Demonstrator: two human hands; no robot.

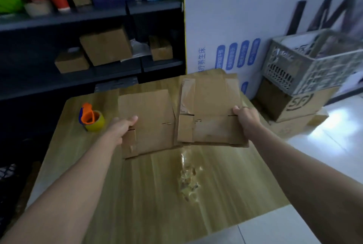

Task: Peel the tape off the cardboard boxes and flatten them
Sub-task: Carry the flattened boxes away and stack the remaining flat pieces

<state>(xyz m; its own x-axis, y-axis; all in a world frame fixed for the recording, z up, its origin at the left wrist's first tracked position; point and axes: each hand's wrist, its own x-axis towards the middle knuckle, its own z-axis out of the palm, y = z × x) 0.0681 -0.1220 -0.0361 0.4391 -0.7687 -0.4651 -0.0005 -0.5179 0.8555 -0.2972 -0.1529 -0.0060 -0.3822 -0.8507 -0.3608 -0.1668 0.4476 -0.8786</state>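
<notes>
Two flattened cardboard boxes lie side by side on the wooden table (149, 194). My left hand (122, 125) grips the left edge of the left flattened box (149, 117), thumb on top. My right hand (246, 118) grips the right edge of the right flattened box (211, 110), which overlaps the left one slightly and still carries a strip of clear tape near its upper left. A crumpled wad of peeled clear tape (188, 180) lies on the table in front of the boxes.
A tape dispenser (91, 118) with an orange handle and yellow roll stands at the table's left. Dark shelves (64, 19) with boxes fill the back. At right, a grey plastic crate (312, 62) sits on stacked cardboard boxes (300, 106) beside a white printed board (235, 23).
</notes>
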